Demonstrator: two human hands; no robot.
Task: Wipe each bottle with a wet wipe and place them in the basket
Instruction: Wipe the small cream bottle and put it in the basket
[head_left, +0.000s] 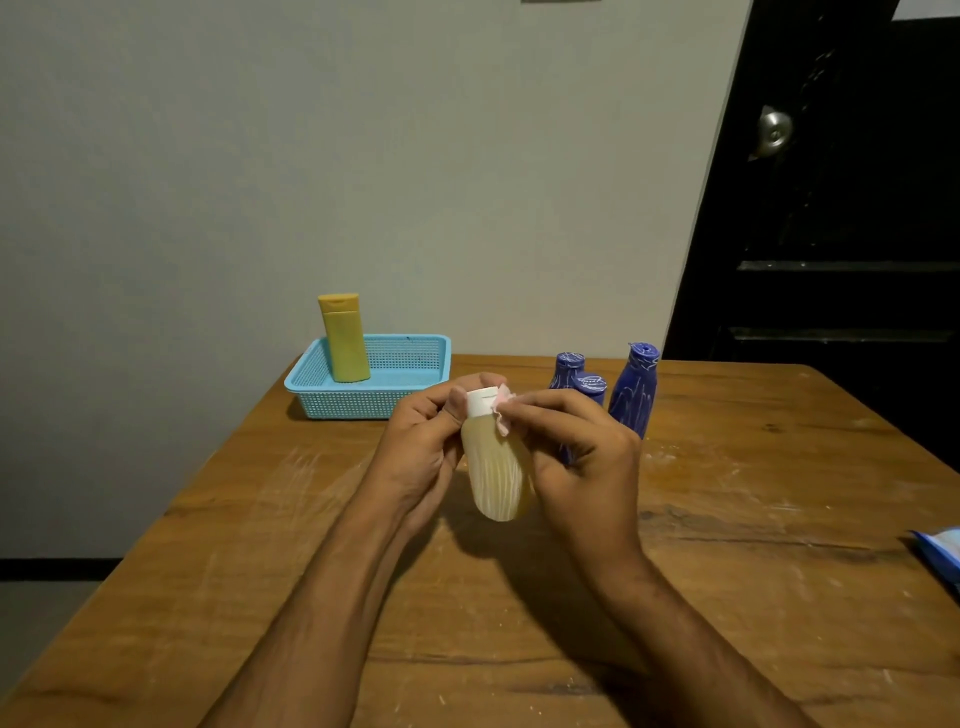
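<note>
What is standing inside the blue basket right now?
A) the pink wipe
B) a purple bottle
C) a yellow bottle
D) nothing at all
C: only the yellow bottle stands upright in the blue basket; the purple bottles are on the table beside it, not in it.

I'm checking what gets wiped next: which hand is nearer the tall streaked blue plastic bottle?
Right. The right hand, pinching a pink wet wipe, sits just left of the tall streaked blue plastic bottle; the left hand is farther left, beyond the pale yellow bottle.
</note>
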